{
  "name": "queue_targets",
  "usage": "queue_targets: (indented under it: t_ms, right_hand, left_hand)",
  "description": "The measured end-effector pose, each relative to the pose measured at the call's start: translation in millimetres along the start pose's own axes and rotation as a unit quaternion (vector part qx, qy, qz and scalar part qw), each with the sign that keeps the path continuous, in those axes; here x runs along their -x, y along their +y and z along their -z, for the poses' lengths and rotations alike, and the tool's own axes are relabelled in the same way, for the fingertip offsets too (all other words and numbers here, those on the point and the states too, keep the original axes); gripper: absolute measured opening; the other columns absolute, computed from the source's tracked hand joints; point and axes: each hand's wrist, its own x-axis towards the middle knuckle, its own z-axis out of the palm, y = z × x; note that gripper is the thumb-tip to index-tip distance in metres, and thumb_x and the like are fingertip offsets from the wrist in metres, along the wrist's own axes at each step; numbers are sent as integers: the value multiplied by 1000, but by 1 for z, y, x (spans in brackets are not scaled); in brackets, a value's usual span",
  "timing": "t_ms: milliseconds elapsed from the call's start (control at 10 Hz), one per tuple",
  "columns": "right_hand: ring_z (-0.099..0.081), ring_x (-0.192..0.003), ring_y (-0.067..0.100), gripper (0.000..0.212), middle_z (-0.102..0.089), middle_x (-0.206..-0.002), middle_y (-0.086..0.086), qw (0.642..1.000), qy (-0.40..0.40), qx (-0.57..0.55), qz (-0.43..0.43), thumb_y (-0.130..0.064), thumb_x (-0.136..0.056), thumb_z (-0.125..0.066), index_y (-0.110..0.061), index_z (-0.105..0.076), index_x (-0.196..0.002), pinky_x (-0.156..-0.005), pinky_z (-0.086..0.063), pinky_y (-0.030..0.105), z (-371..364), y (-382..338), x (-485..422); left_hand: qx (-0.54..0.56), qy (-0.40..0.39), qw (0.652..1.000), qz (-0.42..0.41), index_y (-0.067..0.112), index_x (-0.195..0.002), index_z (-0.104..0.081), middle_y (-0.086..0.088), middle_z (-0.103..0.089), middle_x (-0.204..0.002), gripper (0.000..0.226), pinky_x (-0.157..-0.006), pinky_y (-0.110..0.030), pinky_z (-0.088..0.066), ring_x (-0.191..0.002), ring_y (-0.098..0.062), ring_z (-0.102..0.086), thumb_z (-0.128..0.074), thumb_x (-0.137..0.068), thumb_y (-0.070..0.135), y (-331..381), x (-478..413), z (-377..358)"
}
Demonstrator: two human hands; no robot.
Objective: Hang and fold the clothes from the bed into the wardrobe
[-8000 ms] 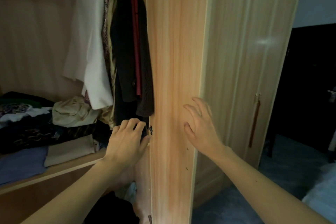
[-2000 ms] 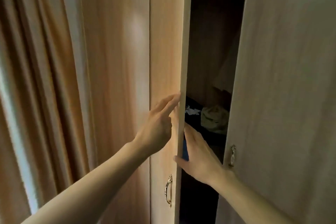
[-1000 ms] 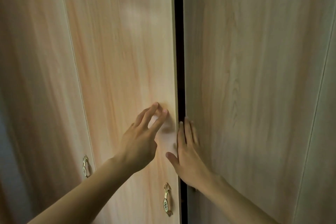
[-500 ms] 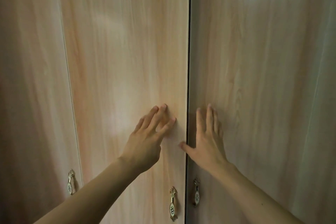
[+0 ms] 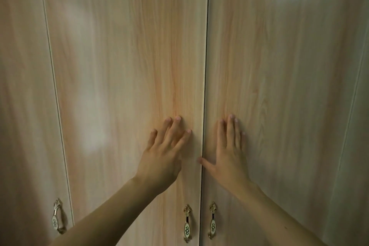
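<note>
The light wooden wardrobe fills the head view with its doors closed. My left hand (image 5: pixel 163 156) lies flat with fingers spread on the left middle door (image 5: pixel 123 66). My right hand (image 5: pixel 229 154) presses flat on the right middle door (image 5: pixel 279 66), its thumb at the narrow seam between the two doors. Neither hand holds anything. The clothes and the inside of the wardrobe are hidden behind the doors.
Ornate metal handles sit low on the doors: one (image 5: pixel 187 223) on the left middle door, one (image 5: pixel 212 219) on the right middle door, and one (image 5: pixel 57 215) on the far left door. Another door panel edge runs down the right side.
The two middle doors have swung together from a wide gap to a thin seam. Both hands went from the door edges to flat on the door fronts.
</note>
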Motion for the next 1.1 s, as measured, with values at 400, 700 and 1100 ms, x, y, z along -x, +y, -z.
queue_targets:
  t_ms: [400, 700, 1100]
  right_hand:
    - [-11, -150, 41, 131, -10, -162, 23, 997, 71, 29, -16, -65, -59, -80, 0, -18, -154, -114, -21, 62, -33, 2, -7]
    - [9, -152, 35, 123, 10, -164, 16, 1000, 10, 27, -10, -72, -74, -64, -7, 1, -157, -120, -16, 58, -13, 1, 2]
    - [8, -152, 23, 77, 1, -166, 6, 996, -81, -13, 38, -51, -95, -49, -20, -14, -157, -123, -8, 42, 55, -5, 22]
  left_hand:
    - [-29, 59, 998, 23, 15, -143, -53, -18, -36, -156, 117, -101, -67, -42, -142, -44, -33, -99, -38, 36, 10, -16, -27]
    - [-45, 26, 998, 32, 15, -146, -49, -19, -33, -157, 101, -101, -65, -43, -143, -43, -31, -94, -57, 33, 13, -11, -9]
    - [24, -34, 999, 16, 30, -154, -9, 0, 3, -167, 90, -122, -55, -18, -153, -28, 4, -66, -87, 50, 0, 8, 21]
